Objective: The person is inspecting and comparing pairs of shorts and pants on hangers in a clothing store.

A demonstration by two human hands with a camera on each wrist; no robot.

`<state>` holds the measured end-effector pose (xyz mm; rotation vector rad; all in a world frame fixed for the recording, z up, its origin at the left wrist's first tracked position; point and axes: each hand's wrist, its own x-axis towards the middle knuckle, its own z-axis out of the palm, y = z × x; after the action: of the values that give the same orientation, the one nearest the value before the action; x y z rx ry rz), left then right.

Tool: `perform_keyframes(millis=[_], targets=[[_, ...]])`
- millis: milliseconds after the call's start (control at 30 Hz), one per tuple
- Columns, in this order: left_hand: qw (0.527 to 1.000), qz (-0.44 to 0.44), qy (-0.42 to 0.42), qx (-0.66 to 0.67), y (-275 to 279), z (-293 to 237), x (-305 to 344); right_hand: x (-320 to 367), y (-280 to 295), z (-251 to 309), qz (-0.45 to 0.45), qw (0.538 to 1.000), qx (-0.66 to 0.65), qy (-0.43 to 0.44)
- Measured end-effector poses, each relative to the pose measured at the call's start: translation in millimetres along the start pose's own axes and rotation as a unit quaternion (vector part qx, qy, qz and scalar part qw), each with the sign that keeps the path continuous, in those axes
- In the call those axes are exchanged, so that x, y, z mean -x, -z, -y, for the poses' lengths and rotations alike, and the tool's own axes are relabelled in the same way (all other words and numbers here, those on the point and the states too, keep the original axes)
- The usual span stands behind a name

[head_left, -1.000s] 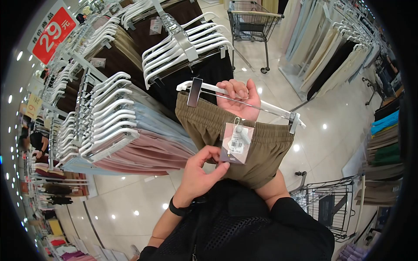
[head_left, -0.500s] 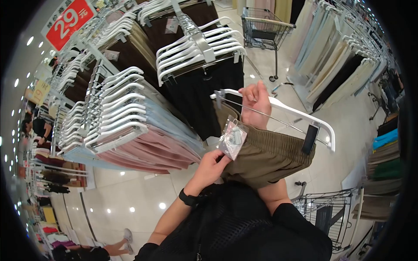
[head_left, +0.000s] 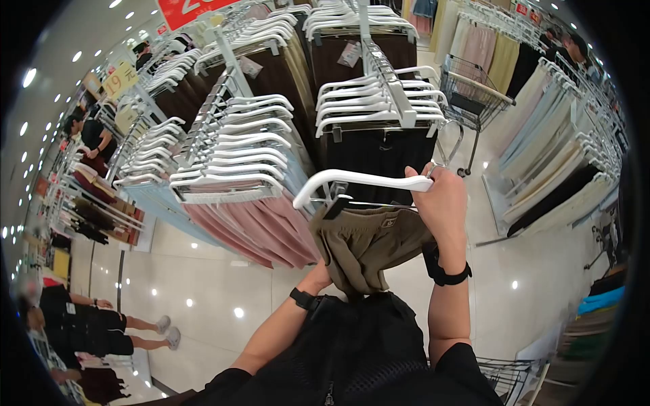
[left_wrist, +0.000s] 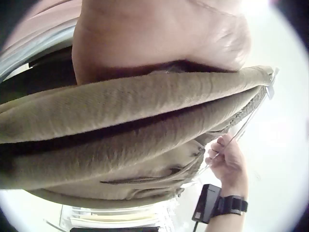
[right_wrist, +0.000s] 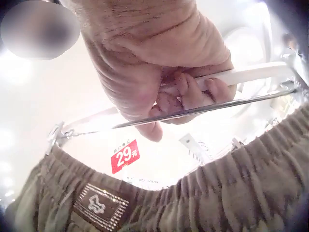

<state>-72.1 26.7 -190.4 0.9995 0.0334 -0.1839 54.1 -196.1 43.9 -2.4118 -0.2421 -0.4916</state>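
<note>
My right hand [head_left: 443, 206] grips a white clip hanger [head_left: 359, 179] near its middle, just under the metal hook. In the right wrist view, the fingers of that right hand [right_wrist: 159, 63] curl round the hanger's white bar, above its thin metal rod. From the clips hang olive-brown pants [head_left: 369, 243] with an elastic waist and a small patch [right_wrist: 101, 205] on the waistband. Low at the pants' left side is my left hand [head_left: 319, 276], mostly hidden by the cloth. The left wrist view has this left hand [left_wrist: 159, 38] against the folded fabric, its fingers out of sight.
Racks of pink pants [head_left: 254, 227] and black pants [head_left: 379, 159] on white hangers stand ahead. A shopping cart [head_left: 474, 91] is beyond, with another rack [head_left: 562, 162] at right. A person [head_left: 88, 318] stands at lower left on the tiled floor [head_left: 210, 284].
My right hand has turned over, back now showing, and swung the hanger and pants round. The left hand has left the price tag and moved lower behind the pants. The view has shifted left.
</note>
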Motion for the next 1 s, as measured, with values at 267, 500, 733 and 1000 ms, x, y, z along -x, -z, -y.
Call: perform_keyframes(millis=[267,500,733,1000], targets=[[0.987,-0.022,0.061,0.147,13,27,14,-4,32,19,0.123,0.988,-0.082,0.039],[0.977,0.125,0.169,0.043,6,6,35,-8,36,17,0.116,0.975,-0.189,-0.027],[0.93,0.171,0.129,-0.298,-41,-35,19,-14,44,9,0.052,0.965,-0.252,-0.05],[0.951,0.043,0.168,-0.256,-4,-48,30,-13,54,-46,-0.005,0.98,-0.165,-0.109]])
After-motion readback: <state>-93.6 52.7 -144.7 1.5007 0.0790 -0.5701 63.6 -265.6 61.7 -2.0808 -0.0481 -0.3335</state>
